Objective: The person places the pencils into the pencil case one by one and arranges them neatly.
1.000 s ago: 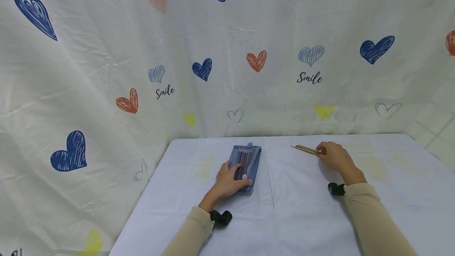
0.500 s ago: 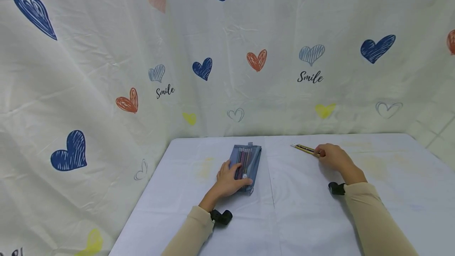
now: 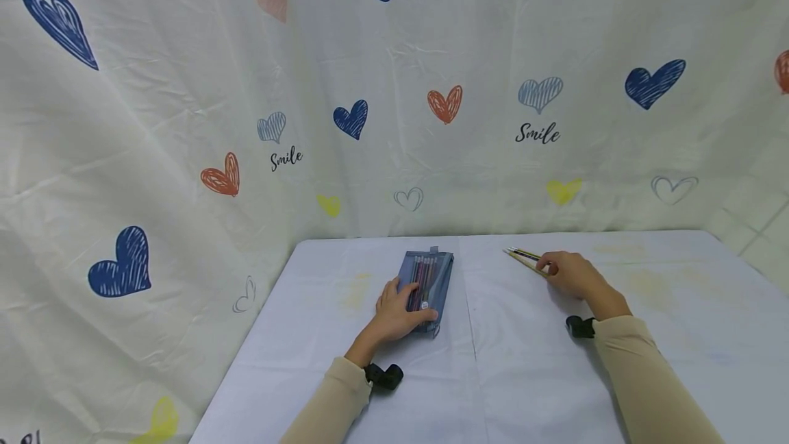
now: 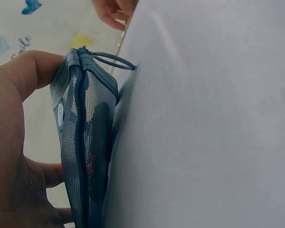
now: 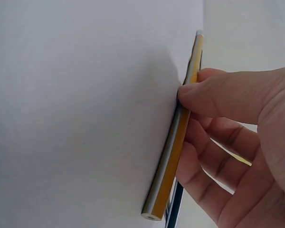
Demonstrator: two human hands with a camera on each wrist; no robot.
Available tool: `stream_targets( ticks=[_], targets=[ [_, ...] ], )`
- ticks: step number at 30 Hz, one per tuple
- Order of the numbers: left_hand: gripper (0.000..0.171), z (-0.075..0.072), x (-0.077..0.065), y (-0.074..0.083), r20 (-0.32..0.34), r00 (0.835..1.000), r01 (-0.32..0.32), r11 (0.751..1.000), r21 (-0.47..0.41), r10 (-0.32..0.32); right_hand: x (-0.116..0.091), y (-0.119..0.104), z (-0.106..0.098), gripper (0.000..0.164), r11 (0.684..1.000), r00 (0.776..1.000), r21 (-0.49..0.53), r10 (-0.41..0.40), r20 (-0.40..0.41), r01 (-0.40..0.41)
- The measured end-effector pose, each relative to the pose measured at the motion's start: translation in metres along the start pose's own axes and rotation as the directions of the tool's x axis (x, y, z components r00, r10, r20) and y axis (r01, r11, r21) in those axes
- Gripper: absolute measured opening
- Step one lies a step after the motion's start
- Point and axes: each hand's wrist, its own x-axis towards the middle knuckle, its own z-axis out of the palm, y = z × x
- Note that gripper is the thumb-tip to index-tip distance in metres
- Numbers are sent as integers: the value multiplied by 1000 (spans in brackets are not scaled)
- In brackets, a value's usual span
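A blue mesh pencil case (image 3: pixel 439 286), zipped along its side, lies on the table with several pencils showing through its top. My left hand (image 3: pixel 394 314) rests on it with fingers spread, the thumb near its lower end. The left wrist view shows the thumb against the case's zip end (image 4: pixel 69 76). To the right, my right hand (image 3: pixel 573 276) pinches a yellow-striped pencil (image 5: pixel 172 154) between thumb and fingers. Behind it shows a dark pencil (image 5: pixel 175 209). The two diverge in the head view, tips pointing left; the fingers hide their middles.
A white cloth covers the table (image 3: pixel 370 396). Behind and to the left hangs a pale curtain (image 3: pixel 481 40) printed with hearts and "Smile". Each wrist carries a small black camera, such as the left wrist camera (image 3: pixel 385 377).
My right hand has shifted a little left along the pencils. These lay close together and are now fanned apart. The left hand and the pencil case have stayed in place.
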Motion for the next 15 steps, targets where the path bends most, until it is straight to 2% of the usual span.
stream_targets(
  ticks=[8, 15],
  targets=[
    [84, -1, 0, 0, 1, 1000, -4, 1000, -6, 4, 2, -3, 0, 30, 1000, 998, 3, 29, 53, -29],
    [82, -1, -1, 0, 1, 1000, -3, 1000, -4, 3, 4, -7, 2, 30, 999, 997, -6, 44, 62, -44]
  ],
)
